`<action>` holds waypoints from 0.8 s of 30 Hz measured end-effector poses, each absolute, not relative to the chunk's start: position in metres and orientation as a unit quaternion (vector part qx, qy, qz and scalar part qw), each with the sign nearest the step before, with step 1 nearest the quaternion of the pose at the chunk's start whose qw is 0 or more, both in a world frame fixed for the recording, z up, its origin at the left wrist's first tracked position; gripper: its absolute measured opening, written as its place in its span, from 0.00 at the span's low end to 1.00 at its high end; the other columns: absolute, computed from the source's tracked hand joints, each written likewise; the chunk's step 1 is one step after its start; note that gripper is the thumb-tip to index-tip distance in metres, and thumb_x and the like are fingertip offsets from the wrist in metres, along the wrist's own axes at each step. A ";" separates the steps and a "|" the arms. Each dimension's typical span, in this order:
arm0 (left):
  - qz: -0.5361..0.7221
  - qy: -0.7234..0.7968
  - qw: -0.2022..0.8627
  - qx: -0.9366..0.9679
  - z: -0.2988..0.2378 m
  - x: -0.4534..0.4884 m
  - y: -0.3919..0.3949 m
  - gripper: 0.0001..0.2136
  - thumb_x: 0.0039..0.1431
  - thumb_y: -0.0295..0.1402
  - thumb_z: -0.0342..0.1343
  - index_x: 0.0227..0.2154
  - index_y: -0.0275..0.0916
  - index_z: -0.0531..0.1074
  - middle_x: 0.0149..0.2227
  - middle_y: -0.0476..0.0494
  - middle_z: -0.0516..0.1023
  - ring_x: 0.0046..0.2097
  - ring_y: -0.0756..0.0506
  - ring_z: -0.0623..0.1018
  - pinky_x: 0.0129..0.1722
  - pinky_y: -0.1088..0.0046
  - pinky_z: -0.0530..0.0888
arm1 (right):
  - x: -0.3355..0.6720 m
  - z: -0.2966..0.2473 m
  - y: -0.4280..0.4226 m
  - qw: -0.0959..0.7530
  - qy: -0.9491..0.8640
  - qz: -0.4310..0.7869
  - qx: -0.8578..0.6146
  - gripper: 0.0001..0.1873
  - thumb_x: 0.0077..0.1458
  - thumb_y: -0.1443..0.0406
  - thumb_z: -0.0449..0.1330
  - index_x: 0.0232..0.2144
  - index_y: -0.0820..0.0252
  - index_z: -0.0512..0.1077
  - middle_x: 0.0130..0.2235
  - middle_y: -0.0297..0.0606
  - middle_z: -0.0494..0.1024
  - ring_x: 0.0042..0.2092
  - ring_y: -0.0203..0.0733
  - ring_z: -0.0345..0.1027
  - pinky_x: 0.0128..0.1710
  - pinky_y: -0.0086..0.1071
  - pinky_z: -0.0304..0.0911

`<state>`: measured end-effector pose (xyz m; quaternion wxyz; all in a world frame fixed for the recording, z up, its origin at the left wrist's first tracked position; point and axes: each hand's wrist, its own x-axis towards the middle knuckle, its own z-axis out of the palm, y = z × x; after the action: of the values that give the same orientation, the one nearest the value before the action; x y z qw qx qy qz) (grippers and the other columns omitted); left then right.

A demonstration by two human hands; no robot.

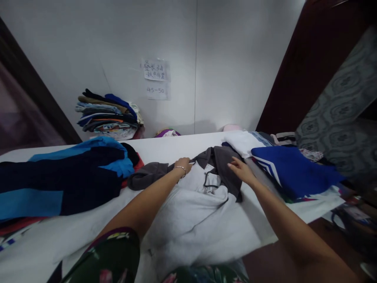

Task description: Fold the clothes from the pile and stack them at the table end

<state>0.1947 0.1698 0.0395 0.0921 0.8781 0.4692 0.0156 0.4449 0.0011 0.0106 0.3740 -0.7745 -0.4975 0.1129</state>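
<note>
Both forearms (pixel 156 202) slant forward over a hoodie (pixel 194 226) lying at the bench's (pixel 182 144) near edge. The left hand (pixel 183 165), palm down above a thin, shiny bracelet (pixel 182 168), has its fingers curled close together at the dark shoulder; whether they pinch cloth, I cannot tell. The right hand (pixel 244 171) has fingers loosely parted over the dark fabric opposite. The hoodie's soft, pale-grey body rumples into broad folds below a dark cord (pixel 205 180).
</note>
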 end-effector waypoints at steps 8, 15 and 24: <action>0.013 0.539 0.072 0.839 -0.002 0.177 0.196 0.21 0.56 0.44 0.51 0.49 0.39 0.68 0.55 0.33 0.69 0.57 0.36 0.66 0.55 0.55 0.62 | 0.410 -0.003 0.043 0.220 -0.472 0.130 -0.844 0.42 0.41 0.68 0.64 0.60 0.62 0.58 0.56 0.56 0.66 0.58 0.62 0.58 0.54 0.49 0.54; 0.041 0.539 0.129 0.831 0.004 0.167 0.210 0.16 0.57 0.41 0.49 0.41 0.38 0.74 0.46 0.34 0.77 0.49 0.39 0.75 0.43 0.69 0.69 | 0.450 0.014 0.004 0.444 -0.419 0.140 -0.780 0.25 0.46 0.71 0.50 0.48 0.60 0.69 0.43 0.40 0.77 0.45 0.43 0.71 0.44 0.33 0.65; 0.090 0.582 0.203 0.782 0.015 0.121 0.237 0.16 0.55 0.41 0.49 0.38 0.39 0.76 0.41 0.40 0.80 0.44 0.42 0.77 0.37 0.75 0.70 | 0.450 -0.035 -0.165 0.734 -0.166 0.199 -0.627 0.27 0.33 0.67 0.57 0.41 0.50 0.71 0.33 0.32 0.78 0.36 0.46 0.74 0.34 0.38 0.71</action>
<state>0.1209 0.2368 0.0153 0.2034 0.7818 0.5824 0.0903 0.4504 -0.1653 -0.0353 0.7344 -0.6271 -0.1664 0.1992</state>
